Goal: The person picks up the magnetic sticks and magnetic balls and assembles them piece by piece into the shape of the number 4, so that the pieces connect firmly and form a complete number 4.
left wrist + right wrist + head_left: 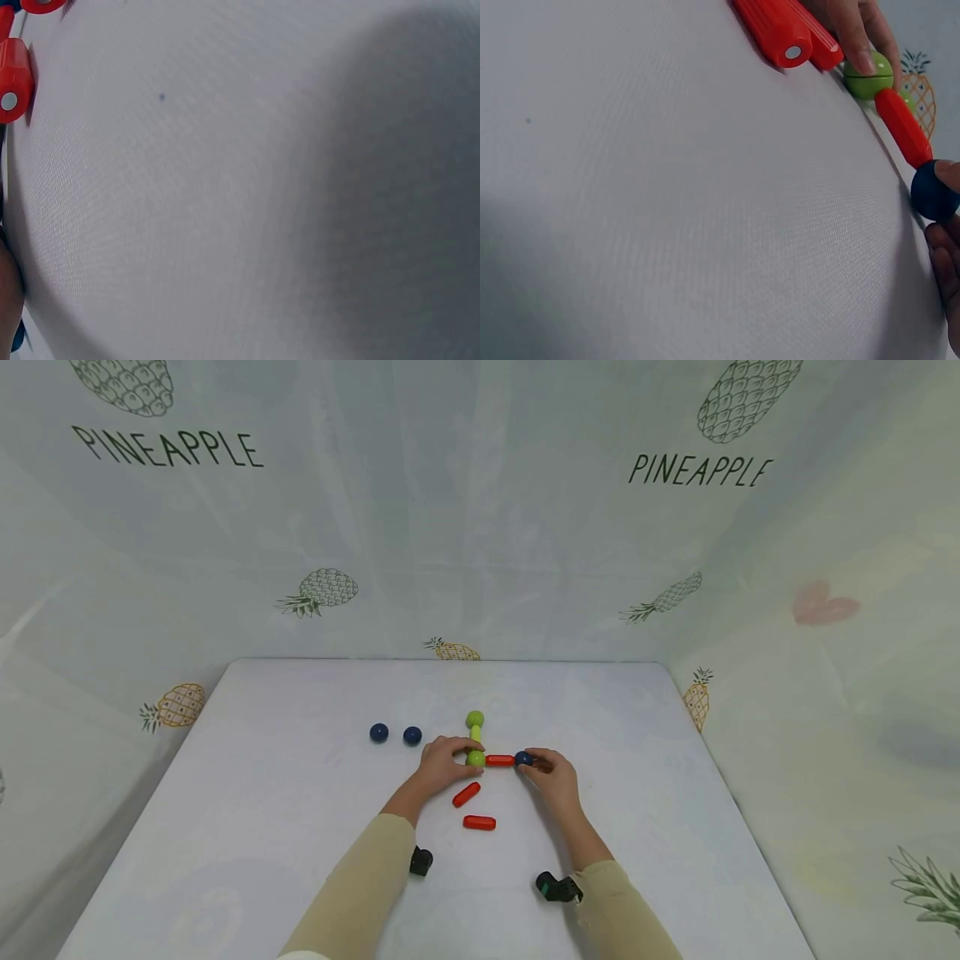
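My left hand (442, 763) pinches the nearer green ball (476, 759) between thumb and fingers. A light green rod (476, 734) runs from that ball back to a second green ball (475, 718). To the right, a red rod (500, 761) bridges the held green ball and a dark blue ball (523, 759). My right hand (557, 781) grips the blue ball; the right wrist view shows the thumb on top of this blue ball (933, 191) and fingers beneath. Only a sliver of the left hand shows at the edge of the left wrist view.
Two loose red rods (467, 794) (479, 822) lie on the white table (300, 827) between my forearms. Two dark blue balls (378, 732) (412, 736) sit at the back left. Black wrist cameras (558, 887) are by both sleeves. A pineapple-print cloth (480, 527) hangs behind.
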`<state>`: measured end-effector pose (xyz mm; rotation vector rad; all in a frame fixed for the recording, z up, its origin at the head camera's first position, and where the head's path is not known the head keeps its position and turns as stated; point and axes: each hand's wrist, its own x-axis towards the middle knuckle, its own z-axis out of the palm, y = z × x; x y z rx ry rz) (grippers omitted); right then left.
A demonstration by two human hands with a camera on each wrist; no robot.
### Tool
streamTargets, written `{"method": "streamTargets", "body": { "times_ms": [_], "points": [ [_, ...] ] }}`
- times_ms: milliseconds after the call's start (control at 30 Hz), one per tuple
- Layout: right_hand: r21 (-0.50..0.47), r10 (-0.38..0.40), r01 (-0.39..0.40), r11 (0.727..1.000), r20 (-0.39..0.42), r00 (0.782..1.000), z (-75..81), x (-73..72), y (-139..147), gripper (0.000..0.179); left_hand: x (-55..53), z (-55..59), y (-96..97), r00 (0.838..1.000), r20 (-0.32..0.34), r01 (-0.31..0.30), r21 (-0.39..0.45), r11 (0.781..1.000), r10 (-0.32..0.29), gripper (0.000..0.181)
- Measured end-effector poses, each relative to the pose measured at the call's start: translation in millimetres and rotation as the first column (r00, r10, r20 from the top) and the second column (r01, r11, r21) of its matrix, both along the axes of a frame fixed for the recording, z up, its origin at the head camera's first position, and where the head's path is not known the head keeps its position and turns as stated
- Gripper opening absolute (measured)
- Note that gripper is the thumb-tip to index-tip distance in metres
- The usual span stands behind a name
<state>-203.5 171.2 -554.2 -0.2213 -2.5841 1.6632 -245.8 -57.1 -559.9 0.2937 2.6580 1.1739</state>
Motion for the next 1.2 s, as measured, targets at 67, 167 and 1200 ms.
{"method": "streamTargets", "body": {
  "times_ms": [67,167,1200],
  "points": [
    [0.004,-0.001,0.001,1.0,0.001,1.0,-0.1,0.1,0.0,0.031,0.0,-0.5,0.2,1.0,0.0,-0.001,-0.002,1.0,0.001,0.035],
    [0.005,-0.002,0.002,1.0,-0.005,1.0,0.7,0.9,-0.7,0.031,-0.2,-0.8,0.5,1.0,-0.001,-0.004,0.001,1.0,0.004,0.035],
    [-0.006,-0.033,0.032,0.999,-0.082,0.996,9.4,25.2,-3.7,0.028,1.8,2.2,1.0,1.0,-0.008,-0.003,-0.01,1.0,0.003,0.035]
  ]
}}
